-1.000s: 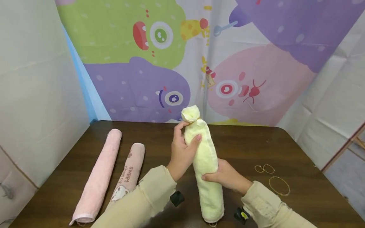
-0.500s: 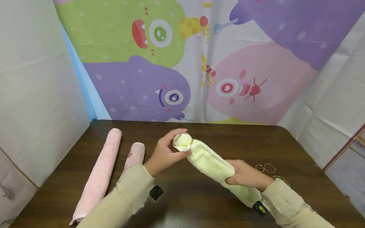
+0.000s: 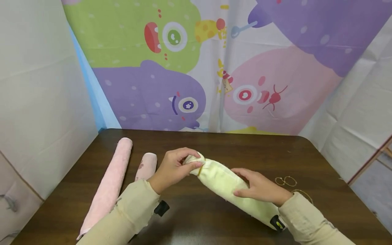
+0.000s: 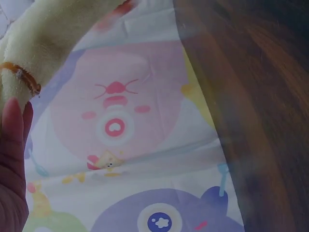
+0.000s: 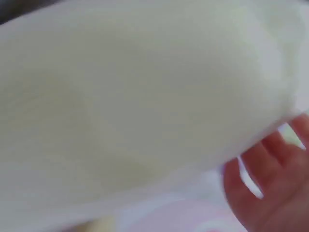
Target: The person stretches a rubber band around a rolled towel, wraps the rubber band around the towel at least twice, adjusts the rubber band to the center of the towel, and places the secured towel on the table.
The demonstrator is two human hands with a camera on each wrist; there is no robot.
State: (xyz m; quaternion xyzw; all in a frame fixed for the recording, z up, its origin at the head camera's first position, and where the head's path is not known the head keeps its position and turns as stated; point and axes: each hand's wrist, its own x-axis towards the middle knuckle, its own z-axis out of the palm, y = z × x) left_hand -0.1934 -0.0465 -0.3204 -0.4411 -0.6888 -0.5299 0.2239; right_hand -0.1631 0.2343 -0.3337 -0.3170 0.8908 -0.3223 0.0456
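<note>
A pale yellow rolled towel (image 3: 218, 182) slants across the middle of the head view, its far-left end cinched by a brownish-yellow rubber band (image 4: 21, 75). My left hand (image 3: 173, 166) pinches the short tuft beyond the band, thumb in front and fingers over the top. Partway along the roll, my right hand (image 3: 260, 187) grips it with the thumb on the near side and the fingers over the far side. In the right wrist view the blurred towel fills most of the picture, with the right fingers (image 5: 263, 164) along its edge.
Two other towel rolls lie at the left of the dark wooden table (image 3: 190, 221): a long pink one (image 3: 107, 190) and a shorter printed one (image 3: 147, 166), partly behind my left sleeve. Loose rubber bands (image 3: 279, 181) lie at the right. A cartoon curtain (image 3: 171, 88) hangs behind.
The yellow towel has tipped from nearly upright to slanting, its banded end coming down and left. My left hand has moved from the roll's body to the tuft; my right hand has shifted right.
</note>
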